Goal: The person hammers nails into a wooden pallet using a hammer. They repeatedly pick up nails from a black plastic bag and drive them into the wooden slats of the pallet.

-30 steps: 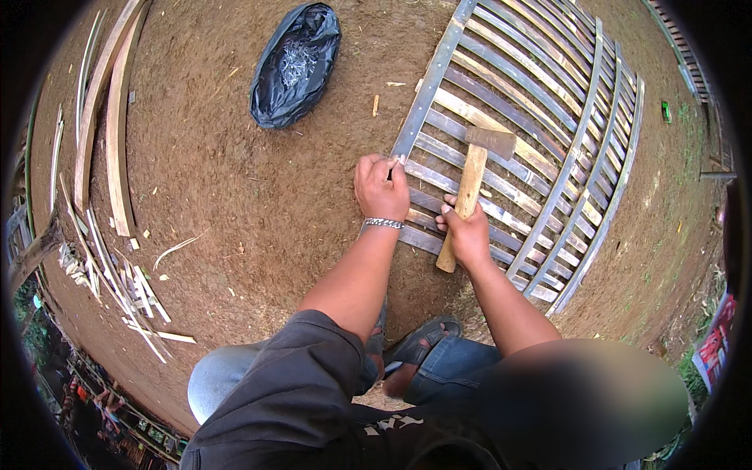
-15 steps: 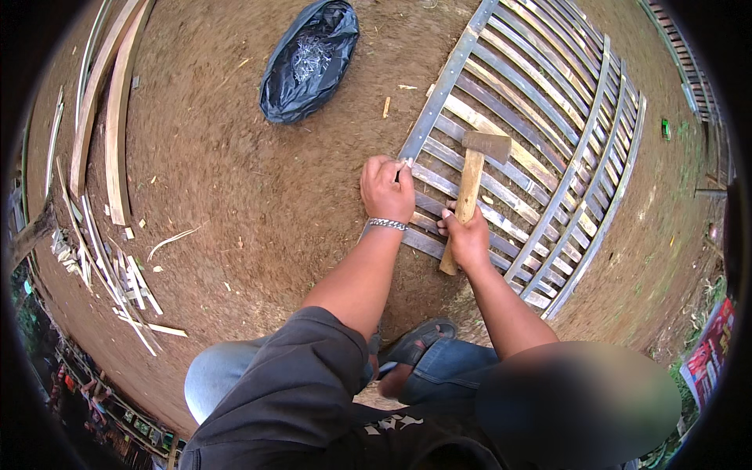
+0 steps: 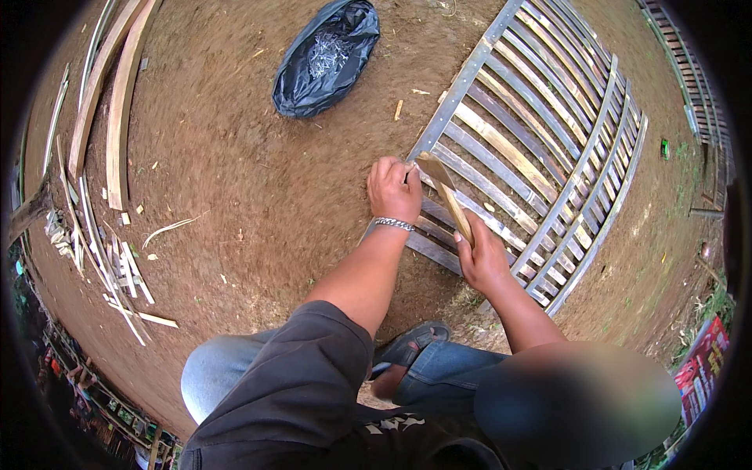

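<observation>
With its fingertips pinched together, my left hand (image 3: pixel 394 192) rests at the near end of the long edge rail of a slatted wooden panel (image 3: pixel 468 72). Whatever sits in that pinch is too small to make out. My right hand (image 3: pixel 486 257) is wrapped around the wooden handle of a hammer (image 3: pixel 456 210). The blocky hammer head is tilted over the rail, right beside the left fingertips. Slats run crosswise from the edge rail to further rails on the right, and the panel lies on the dirt.
Beyond my hands lies a black plastic bag (image 3: pixel 327 66) with many thin, shiny nails inside. Long wooden planks (image 3: pixel 119 133) and thin offcut strips (image 3: pixel 129 270) are on the ground at left. Another slatted piece (image 3: pixel 689 78) stands at the far right. My sandalled foot (image 3: pixel 411 345) is close below the panel.
My right hand has swung the hammer up and left, bringing its head from over the slats to beside my left fingertips. The left hand keeps its pinch at the rail. The view has shifted slightly.
</observation>
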Action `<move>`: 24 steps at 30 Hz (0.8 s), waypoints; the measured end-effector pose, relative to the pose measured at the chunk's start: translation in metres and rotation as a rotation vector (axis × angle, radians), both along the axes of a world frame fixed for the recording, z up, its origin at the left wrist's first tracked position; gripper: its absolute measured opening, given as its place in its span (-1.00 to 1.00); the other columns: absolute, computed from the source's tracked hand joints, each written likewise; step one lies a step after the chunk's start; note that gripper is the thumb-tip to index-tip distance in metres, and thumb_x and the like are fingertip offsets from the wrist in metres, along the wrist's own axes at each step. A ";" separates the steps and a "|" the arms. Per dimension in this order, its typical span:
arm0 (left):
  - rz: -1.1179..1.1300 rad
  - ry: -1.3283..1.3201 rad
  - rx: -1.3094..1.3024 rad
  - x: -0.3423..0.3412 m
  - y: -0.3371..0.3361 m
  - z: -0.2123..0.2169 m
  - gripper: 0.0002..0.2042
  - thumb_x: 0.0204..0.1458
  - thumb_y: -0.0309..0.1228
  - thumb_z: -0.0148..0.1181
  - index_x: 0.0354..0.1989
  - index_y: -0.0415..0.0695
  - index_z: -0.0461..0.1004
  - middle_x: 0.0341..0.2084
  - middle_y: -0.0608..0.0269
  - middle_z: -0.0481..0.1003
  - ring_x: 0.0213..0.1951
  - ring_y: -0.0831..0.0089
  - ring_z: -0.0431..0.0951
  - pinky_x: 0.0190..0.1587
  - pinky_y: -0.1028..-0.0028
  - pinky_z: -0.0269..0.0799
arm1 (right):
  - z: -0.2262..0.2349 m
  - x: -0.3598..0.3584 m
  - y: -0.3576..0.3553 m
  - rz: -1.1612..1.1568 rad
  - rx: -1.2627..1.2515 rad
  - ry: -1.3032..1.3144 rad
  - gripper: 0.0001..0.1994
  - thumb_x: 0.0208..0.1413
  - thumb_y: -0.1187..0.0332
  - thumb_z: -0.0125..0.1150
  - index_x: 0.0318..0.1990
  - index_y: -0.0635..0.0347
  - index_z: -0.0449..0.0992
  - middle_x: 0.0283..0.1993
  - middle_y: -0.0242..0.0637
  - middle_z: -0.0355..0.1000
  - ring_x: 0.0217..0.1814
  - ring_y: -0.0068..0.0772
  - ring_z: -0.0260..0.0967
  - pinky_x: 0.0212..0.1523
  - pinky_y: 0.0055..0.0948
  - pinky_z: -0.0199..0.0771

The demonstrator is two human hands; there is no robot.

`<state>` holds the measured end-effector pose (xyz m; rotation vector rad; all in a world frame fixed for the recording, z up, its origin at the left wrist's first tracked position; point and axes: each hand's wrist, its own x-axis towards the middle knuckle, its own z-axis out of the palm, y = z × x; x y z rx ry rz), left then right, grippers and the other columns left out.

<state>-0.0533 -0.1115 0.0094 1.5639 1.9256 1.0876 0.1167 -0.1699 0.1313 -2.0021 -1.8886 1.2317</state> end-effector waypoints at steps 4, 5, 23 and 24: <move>-0.010 -0.019 -0.006 0.000 0.000 0.002 -0.91 -0.08 -0.53 0.29 -0.42 -0.15 0.48 -0.30 0.08 0.47 -0.18 0.02 0.51 -0.11 0.12 0.42 | 0.000 0.003 0.009 0.116 0.060 -0.075 -0.56 0.29 0.33 0.16 0.30 0.11 0.32 0.01 0.16 0.52 -0.03 0.27 0.52 -0.05 0.01 0.56; -0.011 -0.020 -0.010 0.001 0.000 0.002 -0.91 -0.07 -0.53 0.28 -0.42 -0.15 0.48 -0.29 0.08 0.47 -0.18 0.02 0.50 -0.10 0.12 0.42 | -0.001 0.005 0.011 0.129 0.041 -0.110 -0.55 0.29 0.34 0.15 0.31 0.10 0.31 0.00 0.16 0.53 -0.06 0.26 0.54 -0.08 0.00 0.58; -0.004 0.008 -0.040 0.000 -0.002 -0.002 -0.89 -0.06 -0.48 0.33 -0.40 -0.14 0.50 -0.27 0.12 0.47 -0.14 0.05 0.50 -0.07 0.12 0.40 | 0.001 0.009 0.017 0.162 0.164 -0.124 -0.52 0.25 0.37 0.20 0.32 0.11 0.34 -0.03 0.12 0.54 -0.12 0.23 0.55 -0.12 -0.02 0.59; 0.000 0.011 -0.035 0.000 -0.001 -0.001 -0.89 -0.06 -0.48 0.32 -0.40 -0.13 0.50 -0.27 0.12 0.47 -0.15 0.05 0.50 -0.07 0.12 0.40 | 0.003 0.008 0.017 0.162 0.183 -0.104 -0.52 0.25 0.37 0.20 0.32 0.10 0.34 -0.02 0.12 0.54 -0.11 0.23 0.55 -0.11 -0.01 0.59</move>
